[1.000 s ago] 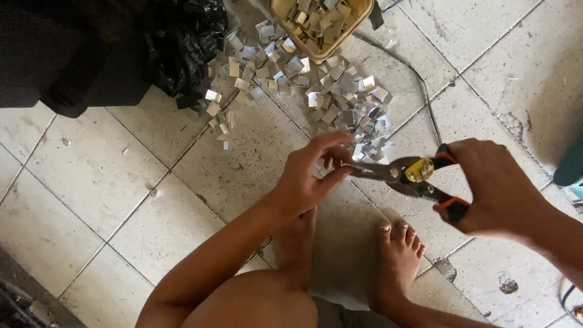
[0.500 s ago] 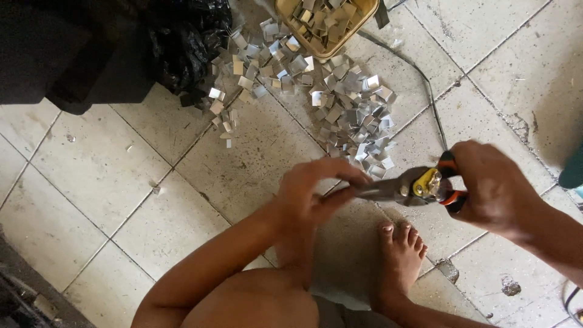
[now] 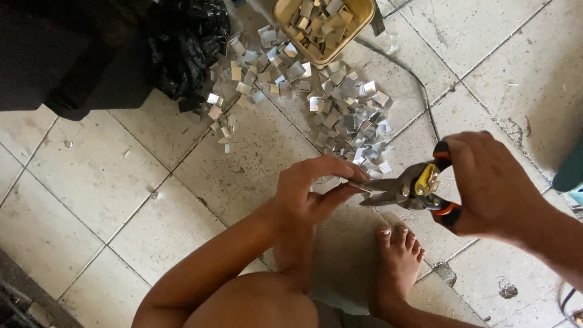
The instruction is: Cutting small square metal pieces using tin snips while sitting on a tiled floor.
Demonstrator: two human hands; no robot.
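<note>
Right hand (image 3: 492, 185) clamped on tin snips (image 3: 404, 188) | left hand (image 3: 313, 194) pinching what appears a metal strip | metal pieces (image 3: 340, 109) heaped on tiled floor (image 3: 91, 182)

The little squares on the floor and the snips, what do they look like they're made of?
Squares: probably thin sheet metal, silvery and shiny, with bent edges catching light. Snips: grey steel blades; the handles look coated in orange and black plastic or rubber, gripped by the right hand.
</note>
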